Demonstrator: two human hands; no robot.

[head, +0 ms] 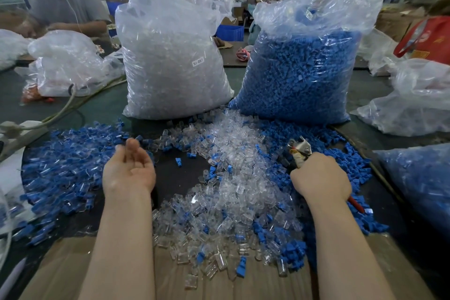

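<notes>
My left hand (129, 168) hovers palm up over the dark table, fingers relaxed and holding nothing. My right hand (320, 175) grips a pair of pliers (299, 151) with a metal head and a red handle end sticking out behind the wrist. Between the hands lies a heap of clear plastic connectors (229, 190) mixed with small blue caps (292, 251). To the left spreads a pile of clear connectors fitted with blue caps (65, 165).
Two tall plastic bags stand at the back: one of clear parts (170, 61), one of blue caps (302, 75). More bags (414, 102) sit left and right. A cardboard sheet (60, 273) covers the near edge. A person (63, 2) works at far left. Cables (70, 105) cross the left.
</notes>
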